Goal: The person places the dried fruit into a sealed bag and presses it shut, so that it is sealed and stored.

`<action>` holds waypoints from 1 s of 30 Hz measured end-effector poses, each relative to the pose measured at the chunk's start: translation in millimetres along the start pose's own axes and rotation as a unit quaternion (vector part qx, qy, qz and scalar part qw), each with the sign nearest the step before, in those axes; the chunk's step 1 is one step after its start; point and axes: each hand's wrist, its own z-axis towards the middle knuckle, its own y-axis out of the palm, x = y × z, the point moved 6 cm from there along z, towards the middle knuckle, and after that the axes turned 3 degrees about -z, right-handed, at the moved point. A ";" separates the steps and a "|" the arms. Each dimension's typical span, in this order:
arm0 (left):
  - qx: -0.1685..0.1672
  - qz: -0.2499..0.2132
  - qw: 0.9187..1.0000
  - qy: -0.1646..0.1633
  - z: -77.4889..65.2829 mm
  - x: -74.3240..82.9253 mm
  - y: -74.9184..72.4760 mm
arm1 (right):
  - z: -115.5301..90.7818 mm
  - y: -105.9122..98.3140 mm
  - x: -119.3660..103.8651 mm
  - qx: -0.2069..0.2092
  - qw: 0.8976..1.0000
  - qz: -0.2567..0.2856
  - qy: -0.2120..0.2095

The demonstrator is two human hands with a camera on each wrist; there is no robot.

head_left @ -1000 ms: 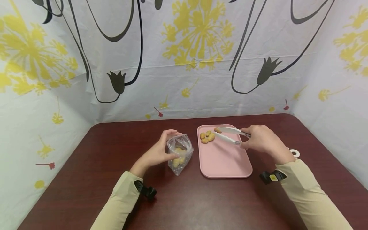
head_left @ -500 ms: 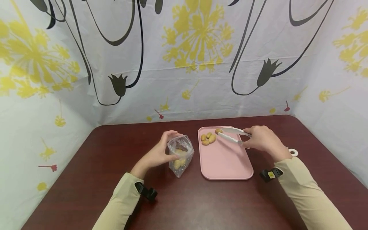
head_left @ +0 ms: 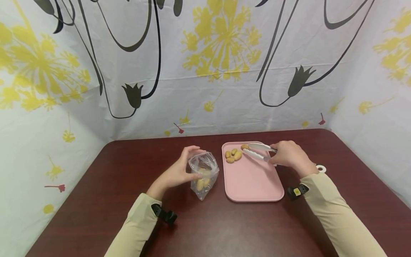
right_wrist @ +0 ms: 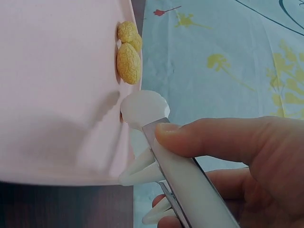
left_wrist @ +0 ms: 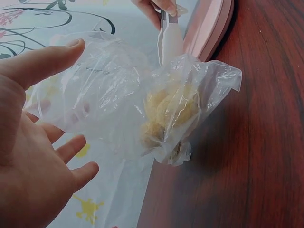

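Observation:
My left hand (head_left: 178, 172) holds a clear plastic bag (head_left: 203, 162) at its mouth, thumb on the near side and fingers behind. Several yellow wrinkled oval pieces (left_wrist: 173, 107) sit inside the bag. My right hand (head_left: 291, 157) grips a pair of white-tipped tongs (head_left: 257, 153) over the pink tray (head_left: 253, 182). Their arms are spread apart. Right by the tips lies one yellow piece (head_left: 244, 146), mostly hidden behind the tongs in the right wrist view. Several more yellow wrinkled pieces (right_wrist: 128, 64) lie together in the tray's far left corner.
Tray and bag stand side by side on a dark red wooden table (head_left: 199, 228). A white ring-shaped object (head_left: 321, 169) shows behind the right wrist. A patterned white cloth (head_left: 205, 114) hangs along the table's back.
The single yellow piece was between the tong tips and now lies just left of them at the tray's far edge. My right wrist has shifted slightly left; the left hand stays on the bag.

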 end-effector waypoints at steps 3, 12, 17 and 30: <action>-0.002 0.001 1.000 -0.002 0.6 0.1 0.3 | 1.8 2.1 -0.1 -0.001 1.000 0.002 -0.001; -0.003 0.009 1.000 -0.008 3.5 -0.2 0.8 | 6.3 3.4 0.2 0.000 1.000 0.000 -0.005; -0.002 0.012 1.000 0.001 4.9 -1.7 1.5 | 7.8 5.0 -0.4 -0.010 1.000 0.004 -0.004; 0.002 0.019 1.000 -0.015 1.0 -3.4 0.7 | 2.2 3.6 -2.3 0.001 1.000 0.000 0.001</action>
